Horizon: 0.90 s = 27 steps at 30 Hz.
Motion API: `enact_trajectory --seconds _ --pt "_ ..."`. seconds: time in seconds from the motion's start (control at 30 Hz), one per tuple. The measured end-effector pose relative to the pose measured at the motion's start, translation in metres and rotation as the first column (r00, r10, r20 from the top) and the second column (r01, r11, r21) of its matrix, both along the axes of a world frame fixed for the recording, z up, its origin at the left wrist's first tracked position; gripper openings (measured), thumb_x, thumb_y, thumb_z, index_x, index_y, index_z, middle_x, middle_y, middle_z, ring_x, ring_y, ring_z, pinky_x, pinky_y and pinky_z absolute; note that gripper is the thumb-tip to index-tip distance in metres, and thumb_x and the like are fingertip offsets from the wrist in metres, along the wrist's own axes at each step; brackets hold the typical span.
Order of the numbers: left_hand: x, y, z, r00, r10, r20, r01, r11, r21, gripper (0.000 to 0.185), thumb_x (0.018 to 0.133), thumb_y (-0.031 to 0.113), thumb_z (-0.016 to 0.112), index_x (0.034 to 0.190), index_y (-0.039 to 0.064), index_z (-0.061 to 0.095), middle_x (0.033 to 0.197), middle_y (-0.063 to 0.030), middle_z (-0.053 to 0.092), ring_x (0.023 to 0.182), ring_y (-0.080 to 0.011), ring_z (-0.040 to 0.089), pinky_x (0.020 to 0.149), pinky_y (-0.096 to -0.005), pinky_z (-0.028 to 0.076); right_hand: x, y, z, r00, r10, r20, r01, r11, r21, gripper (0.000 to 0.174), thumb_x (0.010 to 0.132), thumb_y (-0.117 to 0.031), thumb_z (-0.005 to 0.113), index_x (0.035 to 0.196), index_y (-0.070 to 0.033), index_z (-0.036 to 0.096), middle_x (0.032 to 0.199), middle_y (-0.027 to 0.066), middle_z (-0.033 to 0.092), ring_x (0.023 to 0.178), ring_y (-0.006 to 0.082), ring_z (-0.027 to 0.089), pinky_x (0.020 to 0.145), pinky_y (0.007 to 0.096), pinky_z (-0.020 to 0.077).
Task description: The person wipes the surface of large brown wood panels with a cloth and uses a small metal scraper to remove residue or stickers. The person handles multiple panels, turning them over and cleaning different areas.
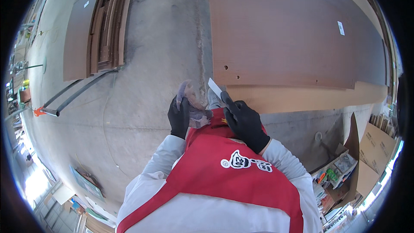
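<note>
My left hand point(179, 115), in a black glove, holds a crumpled grey and pinkish cloth point(197, 111) in front of my red apron point(207, 165). My right hand point(244, 121), also black-gloved, grips a thin, flat white piece point(214, 88) whose slanted end points up and to the left. What the piece is cannot be told, as its lower part is hidden in the fingers. The two hands are apart, with the cloth's right edge between them. Just beyond my right hand lies a large brown wooden panel point(278, 32) with several round holes and a white label.
A paler board point(304, 98) shows under the panel. Brown boards point(77, 38) are stacked at the upper left, near a pallet jack's orange and metal handle point(40, 111). An open cardboard box point(354, 165) and a crate of small items point(344, 168) stand at lower right.
</note>
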State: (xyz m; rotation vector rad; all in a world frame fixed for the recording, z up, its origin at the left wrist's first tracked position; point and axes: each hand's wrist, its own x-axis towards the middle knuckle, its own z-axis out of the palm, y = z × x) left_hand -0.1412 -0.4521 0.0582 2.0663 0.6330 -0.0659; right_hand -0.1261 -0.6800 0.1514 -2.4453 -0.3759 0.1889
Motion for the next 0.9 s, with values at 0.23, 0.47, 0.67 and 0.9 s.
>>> enact_trajectory --seconds 0.23,0.47,0.67,0.9 --pt "-0.002 0.006 0.0 0.999 0.011 -0.033 -0.009 0.998 0.06 0.036 0.091 0.03 0.058 0.115 0.003 0.063 0.107 -0.019 0.067 0.098 -0.0336 0.065 0.084 -0.0392 0.05 -0.009 -0.011 0.005 0.986 -0.167 -0.026 0.168 0.985 0.05 0.055 0.089 -0.014 0.06 0.142 -0.014 0.044 0.082 0.0125 0.058 0.065 0.0301 0.06 0.057 0.0399 0.0489" --pt "0.007 0.009 0.012 0.999 0.012 -0.031 -0.011 1.0 0.029 0.038 0.091 0.029 0.058 0.118 0.004 0.062 0.107 -0.0174 0.068 0.099 -0.0307 0.065 0.085 -0.0381 0.05 -0.016 -0.014 0.003 0.977 -0.199 -0.081 0.198 0.98 -0.019 0.057 0.089 -0.015 0.06 0.143 -0.015 0.043 0.085 0.012 0.059 0.067 0.0301 0.061 0.057 0.0407 0.0488" --pt "0.008 0.009 0.015 1.0 0.019 0.02 -0.018 0.999 -0.047 0.035 0.093 0.025 0.058 0.119 0.002 0.061 0.109 -0.014 0.067 0.1 -0.024 0.064 0.088 -0.0346 0.048 -0.026 -0.044 0.0 0.9 -0.437 0.001 0.433 0.891 -0.136 0.051 0.089 -0.018 0.061 0.139 -0.015 0.048 0.084 0.0121 0.06 0.068 0.0315 0.062 0.057 0.0425 0.0486" --pt "0.013 0.007 0.019 0.99 -0.005 0.14 0.016 0.997 -0.077 0.033 0.093 0.023 0.059 0.116 0.0 0.062 0.105 -0.0129 0.067 0.096 -0.0221 0.063 0.086 -0.0336 0.048 -0.026 -0.068 -0.004 0.874 -0.485 -0.006 0.483 0.871 -0.091 0.046 0.091 -0.019 0.059 0.136 -0.014 0.051 0.08 0.0141 0.059 0.069 0.0338 0.062 0.058 0.0438 0.0475"
